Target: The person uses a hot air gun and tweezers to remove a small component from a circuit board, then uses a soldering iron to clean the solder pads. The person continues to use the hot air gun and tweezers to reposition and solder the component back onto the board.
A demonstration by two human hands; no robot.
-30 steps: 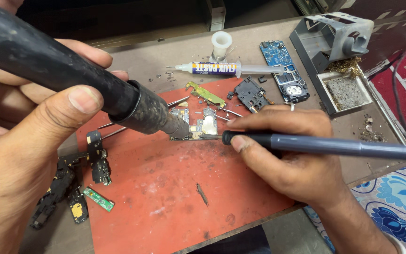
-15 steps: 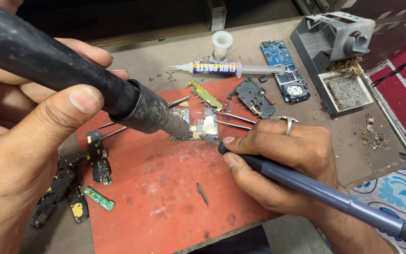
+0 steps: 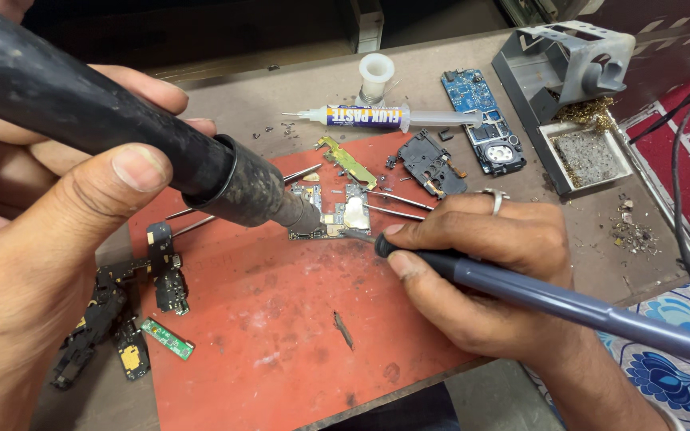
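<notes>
A person's two hands work over a small circuit board with a silver metal shield (image 3: pixel 337 214), which lies near the top middle of a worn red rubber mat (image 3: pixel 281 319) on a grey-brown bench (image 3: pixel 297 88). The left hand (image 3: pixel 49 271) is closed around a thick black hot-air tool with a scorched metal nozzle (image 3: pixel 161 144), thumb pressed along the barrel; the nozzle tip sits right at the board's left edge. The right hand (image 3: pixel 481 271), wearing a ring, grips a slim blue-grey soldering pen (image 3: pixel 553 299) like a pencil, its tip touching the board's lower right side.

Behind the board lie thin metal tweezers (image 3: pixel 397 203), a green-gold flex strip (image 3: pixel 346 160), and a black plastic phone frame piece (image 3: pixel 429 162). Further back rest a clear syringe with a purple label (image 3: pixel 377 117), a white plastic spool (image 3: pixel 376 73), and a blue phone circuit board (image 3: pixel 479 120). At upper right stands a grey metal iron stand with a tray of brass wool (image 3: pixel 576 96). Black flex parts and a small green board (image 3: pixel 133 311) sit at the mat's left edge.

The hot-air barrel crosses the upper left and hides much of the left hand's fingers and the bench behind. The nozzle covers part of the board, so the exact point of contact is hard to make out. The pen's cord end is cut off at the right edge.
</notes>
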